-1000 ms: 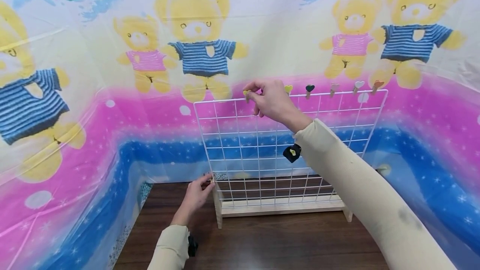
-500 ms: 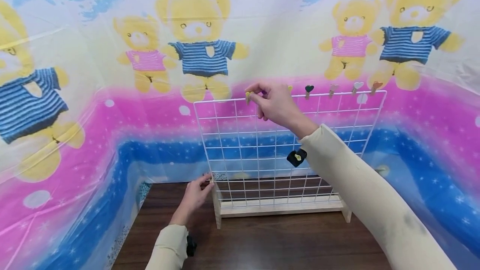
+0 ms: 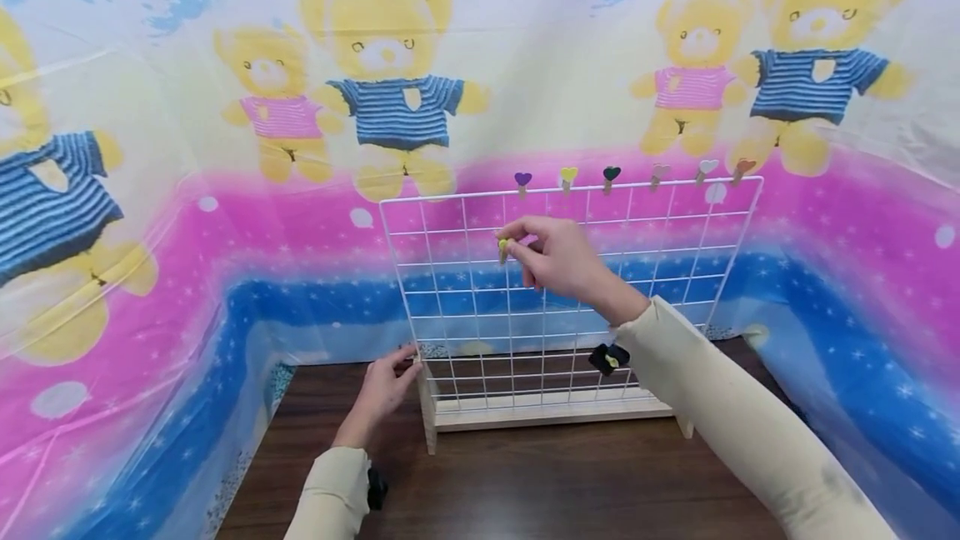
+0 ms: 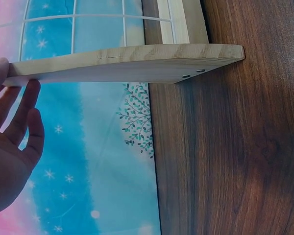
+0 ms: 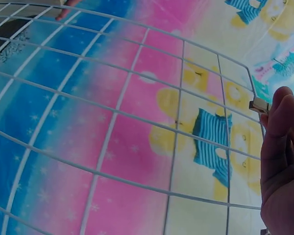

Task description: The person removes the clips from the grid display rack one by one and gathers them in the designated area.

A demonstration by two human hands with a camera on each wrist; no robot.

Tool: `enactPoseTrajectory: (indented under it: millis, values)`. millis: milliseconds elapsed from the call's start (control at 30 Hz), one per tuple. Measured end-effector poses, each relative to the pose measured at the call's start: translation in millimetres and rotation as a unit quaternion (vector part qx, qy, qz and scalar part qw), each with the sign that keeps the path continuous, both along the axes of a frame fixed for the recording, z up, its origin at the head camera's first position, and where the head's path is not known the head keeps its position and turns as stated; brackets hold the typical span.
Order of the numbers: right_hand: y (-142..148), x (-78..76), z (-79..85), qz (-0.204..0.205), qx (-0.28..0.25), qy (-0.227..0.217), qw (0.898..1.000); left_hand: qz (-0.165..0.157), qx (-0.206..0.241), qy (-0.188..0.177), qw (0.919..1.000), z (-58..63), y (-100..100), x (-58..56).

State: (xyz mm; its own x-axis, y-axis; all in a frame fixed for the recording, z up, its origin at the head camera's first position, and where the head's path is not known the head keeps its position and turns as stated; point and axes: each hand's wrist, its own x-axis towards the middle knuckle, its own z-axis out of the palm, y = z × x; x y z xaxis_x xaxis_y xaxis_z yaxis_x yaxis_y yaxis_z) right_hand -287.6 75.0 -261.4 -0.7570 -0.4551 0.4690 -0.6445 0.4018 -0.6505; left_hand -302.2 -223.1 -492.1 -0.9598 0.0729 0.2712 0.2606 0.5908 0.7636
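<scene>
My right hand (image 3: 558, 261) pinches a small wooden clothespin with a yellow-green heart (image 3: 504, 246) between thumb and forefinger. It is in front of the white wire grid (image 3: 450, 197), below the top wire. In the right wrist view, the wooden end of the clothespin (image 5: 258, 105) sticks out past the fingertips of the right hand (image 5: 283, 166). Low on the left, my left hand (image 3: 386, 390) holds the upper end of the stand's wooden side post (image 3: 427, 411). The left wrist view shows the thumb on one face of that post (image 4: 117, 58) and fingers on the other.
Along the top wire sit heart clothespins: purple (image 3: 522, 180), yellow (image 3: 569, 177), dark green (image 3: 612, 175), pale pink (image 3: 660, 173), white (image 3: 707, 167) and orange-red (image 3: 744, 167). The stand's wooden base (image 3: 555, 420) is on a dark wooden table (image 3: 525, 482). A bear-print cloth (image 3: 555, 90) hangs behind.
My right hand has come down from the top wire with the yellow-green clothespin, uncovering the purple and yellow ones. My left hand keeps its hold on the post.
</scene>
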Motion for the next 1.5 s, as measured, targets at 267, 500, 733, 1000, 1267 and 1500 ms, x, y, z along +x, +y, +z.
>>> enactPoseTrajectory:
  millis: [267,500,733,1000,1267,1500]
  values:
    - [8,13.0,-36.2,0.022,0.004,-0.008,1.000,0.003,0.003,-0.008,1.0000,-1.5,1,0.4]
    - [11,23.7,-73.5,0.008,0.042,-0.014,0.999,0.003,-0.002,-0.008,1.0000,0.6,-1,-0.7]
    - [11,26.1,-118.7,0.009,0.051,-0.039,0.998,0.005,-0.003,-0.005,1.0000,1.6,0,-0.5]
    - [11,25.0,-180.3,0.012,0.054,-0.077,0.996,0.008,0.003,-0.013,0.9999,1.4,1,0.7]
    - [6,21.2,-232.9,0.018,0.057,-0.110,0.992,0.008,0.000,-0.017,0.9998,2.8,1,1.1]
    - [0,17.2,-264.8,0.039,0.052,-0.124,0.990,0.009,-0.003,-0.015,0.9998,1.8,1,0.2]
